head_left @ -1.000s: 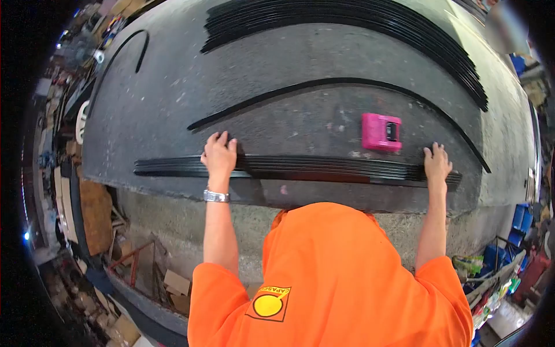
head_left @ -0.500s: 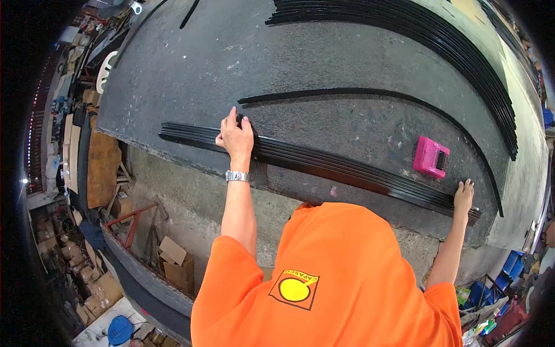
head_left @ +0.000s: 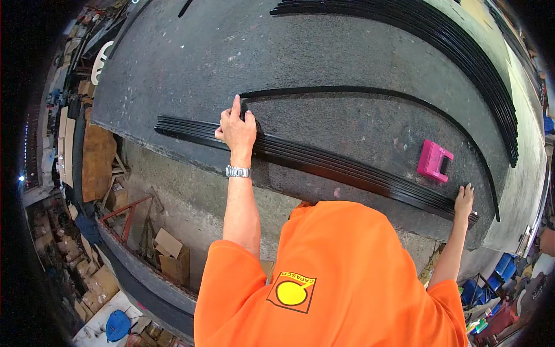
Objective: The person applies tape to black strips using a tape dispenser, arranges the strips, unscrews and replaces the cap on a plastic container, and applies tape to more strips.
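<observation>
My left hand (head_left: 238,132), with a metal watch at the wrist, rests over a bundle of long black strips (head_left: 347,170) left of its middle. Its index finger stretches out to the near-left end of a single curved black strip (head_left: 370,90), and the thumb is apart from it. My right hand (head_left: 463,202) lies at the right end of the bundle, fingers extended. The undersides of both hands are hidden. Between the bundle and the curved strip, close to my right hand, sits a pink tool or case with a dark opening (head_left: 430,161).
A thick stack of black strips (head_left: 439,55) curves along the far side of the grey tabletop (head_left: 173,75). Below its near edge stand an open cardboard box (head_left: 173,263) and a red metal frame (head_left: 124,217). A white chair (head_left: 101,62) is at the left.
My left index finger has moved forward to the curved strip's end. The right hand stays at the bundle's right end. The whole view has shifted slightly.
</observation>
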{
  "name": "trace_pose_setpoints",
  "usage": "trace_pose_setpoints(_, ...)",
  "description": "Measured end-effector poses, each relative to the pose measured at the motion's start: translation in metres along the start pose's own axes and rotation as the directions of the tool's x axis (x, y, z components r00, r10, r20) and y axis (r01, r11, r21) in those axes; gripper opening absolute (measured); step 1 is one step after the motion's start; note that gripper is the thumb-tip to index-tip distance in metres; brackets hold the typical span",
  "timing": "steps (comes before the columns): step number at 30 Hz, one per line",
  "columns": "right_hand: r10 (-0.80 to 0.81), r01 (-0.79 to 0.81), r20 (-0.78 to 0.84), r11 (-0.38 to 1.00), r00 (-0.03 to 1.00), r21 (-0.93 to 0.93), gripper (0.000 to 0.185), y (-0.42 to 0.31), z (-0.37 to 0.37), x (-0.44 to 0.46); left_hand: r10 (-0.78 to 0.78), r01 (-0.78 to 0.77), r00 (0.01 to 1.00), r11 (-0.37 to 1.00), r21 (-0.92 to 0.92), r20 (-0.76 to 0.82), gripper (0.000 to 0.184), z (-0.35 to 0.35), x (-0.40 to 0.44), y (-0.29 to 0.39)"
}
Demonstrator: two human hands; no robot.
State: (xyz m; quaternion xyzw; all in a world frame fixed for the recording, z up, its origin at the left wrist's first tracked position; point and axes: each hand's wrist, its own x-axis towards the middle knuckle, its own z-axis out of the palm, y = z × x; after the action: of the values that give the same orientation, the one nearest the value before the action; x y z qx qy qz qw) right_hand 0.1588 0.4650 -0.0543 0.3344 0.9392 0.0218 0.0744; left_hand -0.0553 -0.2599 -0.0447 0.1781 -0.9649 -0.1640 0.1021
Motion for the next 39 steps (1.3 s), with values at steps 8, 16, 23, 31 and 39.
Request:
trace_pose_setpoints(8, -0.026, 0.026, -0.026, 1.000, 0.999, -0.001, 0.057, 0.003, 0.005, 0.002, -0.074, 0.076, 0.997, 0.988, -0.136, 0.023, 0.063, -0.006, 0.011, -0.006)
trace_pose_setpoints(16, -0.001, 0.001, -0.003, 1.000, 1.000, 0.003, 0.059, -0.001, 0.001, -0.001, 0.195, -0.186, 0.981, 0.944, -0.274, 0.008, 0.089, -0.011, 0.043, 0.000)
trace_pose_setpoints(23, -0.001, 0.001, -0.014, 1.000, 1.000, 0.018, 0.059, -0.001, 0.003, -0.002, 0.379, -0.397, 0.917, 0.897, -0.192, -0.125, 0.087, -0.016, 0.024, -0.001)
trace_pose_setpoints(31, -0.010, 0.010, 0.004, 1.000, 1.000, -0.007, 0.059, -0.002, -0.001, 0.001, 0.430, -0.468, 0.873, 0.871, -0.147, -0.231, 0.082, -0.023, -0.013, 0.013)
trace_pose_setpoints(39, -0.034, 0.034, -0.030, 0.999, 0.999, 0.007, 0.058, -0.003, 0.000, 0.000, 0.408, -0.441, 0.889, 0.884, -0.154, -0.206, 0.078, -0.021, -0.024, 0.013)
